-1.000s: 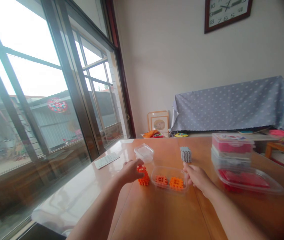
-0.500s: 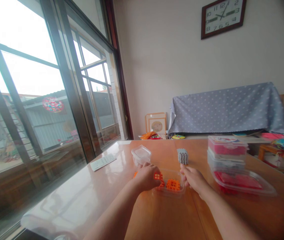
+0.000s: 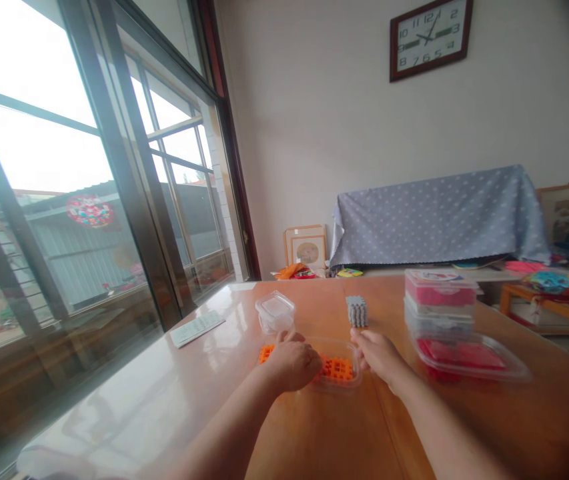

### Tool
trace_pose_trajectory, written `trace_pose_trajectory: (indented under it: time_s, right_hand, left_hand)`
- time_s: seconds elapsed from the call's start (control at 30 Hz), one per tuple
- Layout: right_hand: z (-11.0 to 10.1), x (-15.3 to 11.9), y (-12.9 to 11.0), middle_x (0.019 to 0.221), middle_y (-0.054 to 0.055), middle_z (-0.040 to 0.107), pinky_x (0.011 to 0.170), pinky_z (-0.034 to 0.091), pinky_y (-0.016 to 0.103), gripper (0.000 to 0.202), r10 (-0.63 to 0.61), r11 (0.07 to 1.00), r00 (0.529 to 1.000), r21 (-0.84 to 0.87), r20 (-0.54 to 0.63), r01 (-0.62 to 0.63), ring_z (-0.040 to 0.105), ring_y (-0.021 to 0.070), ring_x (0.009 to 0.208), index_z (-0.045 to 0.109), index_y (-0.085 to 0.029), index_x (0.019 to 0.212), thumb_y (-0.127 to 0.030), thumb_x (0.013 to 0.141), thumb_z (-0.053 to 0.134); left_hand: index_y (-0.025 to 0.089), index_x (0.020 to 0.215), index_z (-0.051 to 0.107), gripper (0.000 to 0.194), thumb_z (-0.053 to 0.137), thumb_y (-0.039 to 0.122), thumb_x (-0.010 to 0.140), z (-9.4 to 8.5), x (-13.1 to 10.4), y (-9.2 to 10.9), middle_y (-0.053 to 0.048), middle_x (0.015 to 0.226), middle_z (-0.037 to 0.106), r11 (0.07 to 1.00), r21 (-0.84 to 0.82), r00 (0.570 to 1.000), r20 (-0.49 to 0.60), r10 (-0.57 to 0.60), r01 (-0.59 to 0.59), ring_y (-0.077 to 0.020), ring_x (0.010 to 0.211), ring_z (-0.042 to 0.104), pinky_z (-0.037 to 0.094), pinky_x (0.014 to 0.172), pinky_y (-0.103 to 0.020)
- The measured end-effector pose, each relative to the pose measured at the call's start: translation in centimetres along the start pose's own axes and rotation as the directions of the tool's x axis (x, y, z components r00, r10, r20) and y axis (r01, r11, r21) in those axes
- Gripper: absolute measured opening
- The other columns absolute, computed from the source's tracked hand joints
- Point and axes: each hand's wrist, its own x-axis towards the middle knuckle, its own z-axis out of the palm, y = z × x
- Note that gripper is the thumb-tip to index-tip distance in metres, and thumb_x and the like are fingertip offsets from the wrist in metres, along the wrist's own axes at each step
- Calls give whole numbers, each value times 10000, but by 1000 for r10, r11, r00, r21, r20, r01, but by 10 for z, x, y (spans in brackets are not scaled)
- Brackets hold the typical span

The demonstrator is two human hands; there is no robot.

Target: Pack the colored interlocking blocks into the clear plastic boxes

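Orange lattice-like pieces (image 3: 339,369) lie in a clear plastic container (image 3: 355,381) near the middle of the table. My left hand (image 3: 295,362) is over the container's left part, its fingers bent; whatever they may hold is hidden. More orange (image 3: 266,353) shows just left of that hand. At the container's right edge is my right hand (image 3: 374,353), its fingers curled, the fingertips by the rim. A stack of grey jagged-edged pieces (image 3: 357,311) stands just beyond my right hand.
Clear lidded boxes (image 3: 276,312) stand behind my left hand. A booklet (image 3: 197,329) lies at the left. On the right are stacked boxes with pink contents (image 3: 439,291) and a clear tray holding red packets (image 3: 459,353).
The view has turned slightly right. The orange piece that stood raised beside my left fingers now lies lower, next to the other in the container. My right hand stays at the rim.
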Motion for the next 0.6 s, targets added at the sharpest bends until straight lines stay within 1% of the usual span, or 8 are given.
trace_pose_trajectory:
  time_s: [0.1,0.17,0.27,0.37,0.43,0.5,0.6]
  right_hand:
    - [0,0,0,660,0,650,470,403,233,508,1,1000,1000,2,-2,-1,595,127,471,645,-191,903,-637,933,404]
    - [0,-1,-1,662,-1,650,468,402,234,513,4,1000,1000,3,-6,-4,591,125,466,645,-192,904,-642,933,401]
    - [-1,-2,-3,661,-2,652,470,402,236,513,5,1000,1000,9,-5,-5,586,124,462,646,-193,912,-643,932,403]
    - [-1,-3,-5,668,-1,652,473,400,236,501,8,1000,1000,16,-5,-8,583,121,463,647,-190,910,-631,932,411]
    - [-2,-4,-6,668,-1,650,473,401,236,494,12,1000,1000,22,-9,-12,579,119,461,646,-191,896,-628,929,417]
    - [-2,-5,-7,661,-4,645,472,402,236,482,13,999,1000,29,-10,-13,573,119,458,639,-194,872,-625,922,427]
    - [-1,-6,-7,650,-6,638,470,399,233,438,7,999,1000,37,-7,-7,565,116,460,614,-197,801,-594,907,462]
  left_hand:
    - [229,689,695,430,391,321,979,0,-3,-2,-33,858,750,999,-9,999,-5,-40,40,-292,1185,537,213,1133,-581]
    - [230,700,702,477,361,371,1003,-3,-7,-4,-37,853,748,999,-13,999,-1,-50,50,-294,1200,537,168,1160,-593]
    - [236,719,717,521,339,434,1018,-7,-12,-5,-50,842,741,997,-15,997,-1,-73,73,-302,1202,542,137,1172,-607]
    - [232,685,707,552,341,480,1016,-10,-16,-5,-71,814,729,994,-15,995,-2,-104,104,-318,1173,553,163,1152,-621]
    - [230,670,697,553,352,494,1011,-11,-17,-4,-75,830,729,994,-25,994,-3,-111,111,-317,1146,560,192,1139,-608]
    - [228,684,696,533,362,484,1011,-12,-18,-2,-71,862,730,994,-39,994,-19,-107,106,-301,1107,569,221,1128,-580]
    - [232,712,698,498,362,436,1017,-14,-17,2,-54,867,725,996,-60,996,-64,-67,63,-262,1034,582,289,1095,-507]
